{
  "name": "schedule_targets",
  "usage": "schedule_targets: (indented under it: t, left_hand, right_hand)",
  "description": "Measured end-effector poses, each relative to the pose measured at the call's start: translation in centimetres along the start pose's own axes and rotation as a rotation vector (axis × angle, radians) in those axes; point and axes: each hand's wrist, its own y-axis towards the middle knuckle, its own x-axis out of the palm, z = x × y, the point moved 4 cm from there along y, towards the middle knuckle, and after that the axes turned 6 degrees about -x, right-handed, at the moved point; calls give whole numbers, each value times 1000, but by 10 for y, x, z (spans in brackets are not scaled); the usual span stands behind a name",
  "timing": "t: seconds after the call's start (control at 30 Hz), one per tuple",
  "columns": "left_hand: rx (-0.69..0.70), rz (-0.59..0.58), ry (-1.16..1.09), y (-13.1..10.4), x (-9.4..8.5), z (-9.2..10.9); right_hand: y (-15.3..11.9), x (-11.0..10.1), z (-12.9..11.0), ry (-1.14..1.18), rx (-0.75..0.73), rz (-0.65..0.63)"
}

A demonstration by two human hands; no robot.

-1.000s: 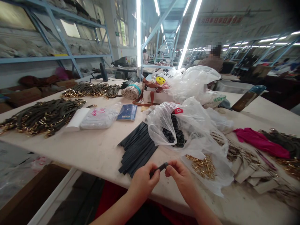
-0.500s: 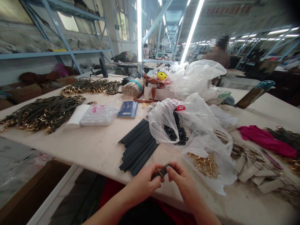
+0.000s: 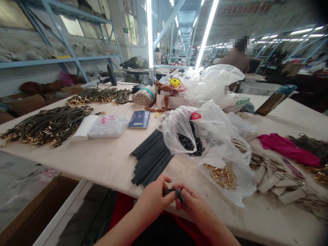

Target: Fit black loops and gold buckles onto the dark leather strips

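Observation:
Both my hands meet at the table's front edge around a short dark strap (image 3: 181, 196). My left hand (image 3: 156, 195) pinches one end between thumb and fingers, its index finger lifted. My right hand (image 3: 192, 202) grips the other part, where the strap looks folded or looped; fingers hide much of it. Just beyond my hands lies a stack of long dark strips (image 3: 153, 159). An open plastic bag (image 3: 176, 131) contains small black loops (image 3: 188, 141). To the right, small gold metal pieces (image 3: 222, 176) rest on clear plastic.
Dark straps with gold hardware (image 3: 48, 124) are heaped at left, near a wrapped white package (image 3: 109, 127) and a blue booklet (image 3: 138, 119). Beige straps (image 3: 275, 182) and magenta cloth (image 3: 289, 148) lie right. A cardboard box (image 3: 48, 208) stands below the table's left edge.
The strap has turned in my fingers; a gold bit that showed between my hands is now hidden. My right hand has shifted slightly down and closer to my left.

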Motion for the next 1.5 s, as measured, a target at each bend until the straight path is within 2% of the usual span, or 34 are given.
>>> schedule_targets:
  t: [0.07,0.13,0.2,0.3,0.4,0.53,0.6,0.67,0.83,1.0,1.1,1.27,1.4,1.5]
  left_hand:
    - [-13,13,77,0,-1,-1]
    - [-17,24,119,-1,-1,-1]
    - [-20,35,119,-1,-2,0]
    - [-1,-1,2,-3,0,5]
    - [14,-69,-191,-4,3,7]
    - [-29,-125,-364,-1,9,2]
    - [-66,-167,-439,2,13,-2]
    - [-98,-212,-501,5,18,-7]
    - [-184,-286,-578,8,24,-16]
    - [-269,-398,-667,5,29,-19]
    - [-277,-430,-652,3,33,-17]
    - [-215,-465,-608,0,33,-7]
    - [-187,-535,-412,-4,29,-2]
    - [-160,-507,-293,-6,28,0]
  right_hand:
    - [-2,3,3,60,35,-26]
    - [-3,2,3,62,32,5]
    - [-3,0,1,23,-6,31]
    - [0,-4,-7,-85,-114,88]
    - [6,-12,-11,-259,-219,223]
    - [8,-22,-11,-653,-321,428]
    - [8,-26,-10,-787,-346,456]
    - [10,-27,-8,-821,-337,385]
    - [11,-30,0,-865,-219,115]
    - [4,-26,-8,-1027,-346,1]
    - [-2,-20,-13,-1018,-332,-74]
    - [-15,-18,-11,-881,-222,-30]
    - [-24,-16,-2,-873,-284,35]
    - [-27,-10,3,-833,-333,35]
